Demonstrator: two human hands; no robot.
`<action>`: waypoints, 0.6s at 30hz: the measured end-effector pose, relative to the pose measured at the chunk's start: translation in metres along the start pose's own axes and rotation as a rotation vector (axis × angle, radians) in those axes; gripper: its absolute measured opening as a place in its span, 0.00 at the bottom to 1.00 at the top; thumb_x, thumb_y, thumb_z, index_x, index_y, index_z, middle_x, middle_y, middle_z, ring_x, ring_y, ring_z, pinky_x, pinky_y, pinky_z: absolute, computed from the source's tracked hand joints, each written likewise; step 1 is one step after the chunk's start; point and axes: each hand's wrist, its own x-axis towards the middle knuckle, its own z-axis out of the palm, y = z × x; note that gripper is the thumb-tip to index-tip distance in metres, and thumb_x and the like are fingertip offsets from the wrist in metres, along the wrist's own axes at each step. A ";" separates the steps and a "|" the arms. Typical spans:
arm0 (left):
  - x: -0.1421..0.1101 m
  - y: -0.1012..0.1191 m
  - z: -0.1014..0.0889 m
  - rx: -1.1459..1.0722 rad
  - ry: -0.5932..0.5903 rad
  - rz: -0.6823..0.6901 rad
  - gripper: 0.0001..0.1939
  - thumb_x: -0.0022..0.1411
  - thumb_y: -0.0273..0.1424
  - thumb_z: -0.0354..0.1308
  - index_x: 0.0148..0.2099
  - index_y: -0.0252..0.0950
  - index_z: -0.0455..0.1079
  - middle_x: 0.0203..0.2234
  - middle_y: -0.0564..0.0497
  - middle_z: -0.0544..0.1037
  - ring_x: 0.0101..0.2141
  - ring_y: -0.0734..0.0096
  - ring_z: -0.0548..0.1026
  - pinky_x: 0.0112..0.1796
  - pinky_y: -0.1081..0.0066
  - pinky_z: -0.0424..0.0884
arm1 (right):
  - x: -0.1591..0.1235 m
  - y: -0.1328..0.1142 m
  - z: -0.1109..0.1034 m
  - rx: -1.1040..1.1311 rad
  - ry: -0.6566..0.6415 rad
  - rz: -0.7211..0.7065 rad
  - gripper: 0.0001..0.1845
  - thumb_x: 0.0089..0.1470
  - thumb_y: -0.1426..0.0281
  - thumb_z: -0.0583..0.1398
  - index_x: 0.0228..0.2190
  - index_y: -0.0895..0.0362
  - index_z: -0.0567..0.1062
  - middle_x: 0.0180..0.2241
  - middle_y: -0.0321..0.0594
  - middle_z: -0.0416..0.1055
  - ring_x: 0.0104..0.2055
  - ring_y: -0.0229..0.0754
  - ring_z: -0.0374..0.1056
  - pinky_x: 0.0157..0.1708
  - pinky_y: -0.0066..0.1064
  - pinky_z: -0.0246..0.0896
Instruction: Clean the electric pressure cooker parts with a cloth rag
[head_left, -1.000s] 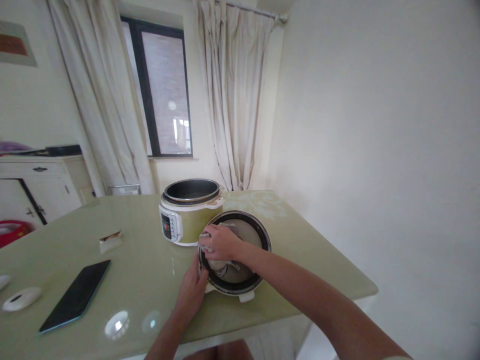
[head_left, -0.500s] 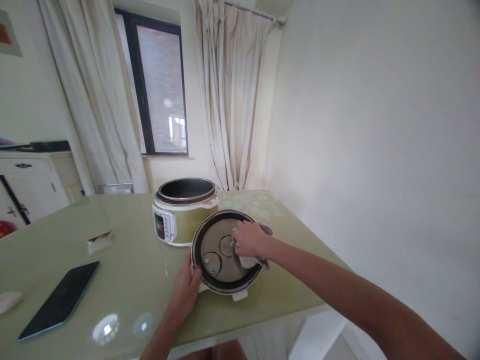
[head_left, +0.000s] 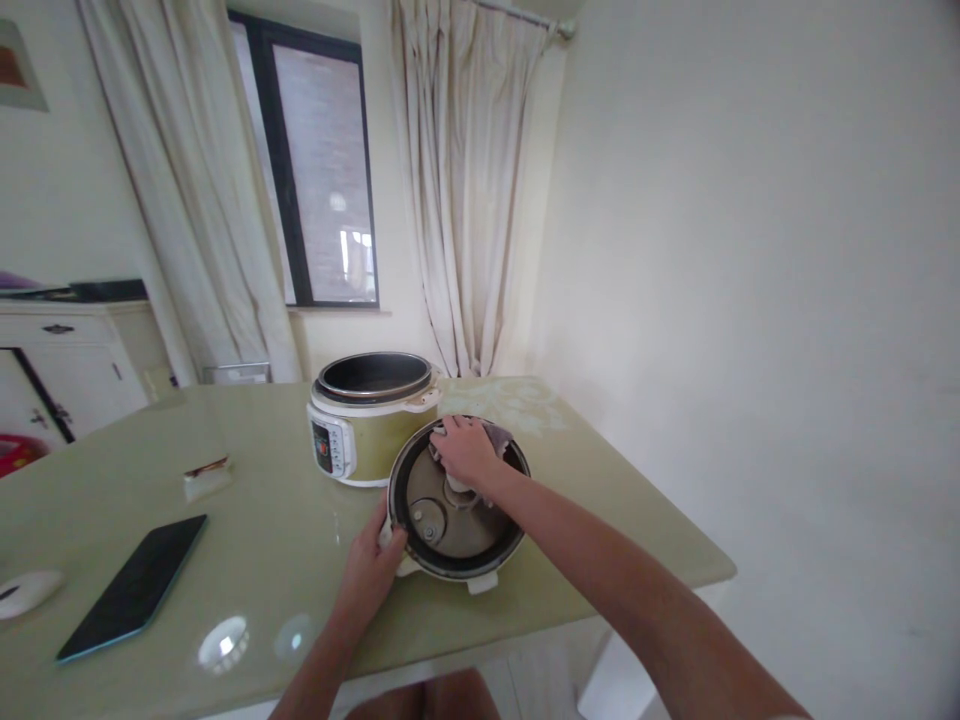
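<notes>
A round pressure cooker lid (head_left: 472, 535) is propped up at the table's near side, its metal inside and black seal facing me. My left hand (head_left: 375, 550) grips the lid's left rim, thumb over the edge. Against the upper part of the lid's inside, my right hand (head_left: 466, 455) presses a greyish cloth (head_left: 499, 437), mostly hidden under the fingers. Just behind the lid stands the green and white electric pressure cooker (head_left: 375, 420), uncovered, with a dark inner pot and a control panel on its left front.
On the pale green table (head_left: 277, 450) lie a dark tablet (head_left: 135, 590), a white computer mouse (head_left: 28, 594) at the left edge and a small clear packet (head_left: 208, 478). A wall (head_left: 750, 300) rises to the right; curtains and a window are behind.
My right hand has moved the cloth up and to the left across the lid's inside. My left hand keeps its hold on the rim. The view has shifted slightly.
</notes>
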 end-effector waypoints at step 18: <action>-0.002 0.000 -0.002 0.117 0.065 -0.041 0.37 0.62 0.44 0.54 0.68 0.32 0.70 0.54 0.41 0.83 0.51 0.51 0.81 0.49 0.61 0.78 | -0.066 -0.005 -0.013 0.062 -0.308 -0.248 0.17 0.54 0.59 0.66 0.44 0.53 0.83 0.42 0.50 0.81 0.43 0.55 0.79 0.38 0.41 0.73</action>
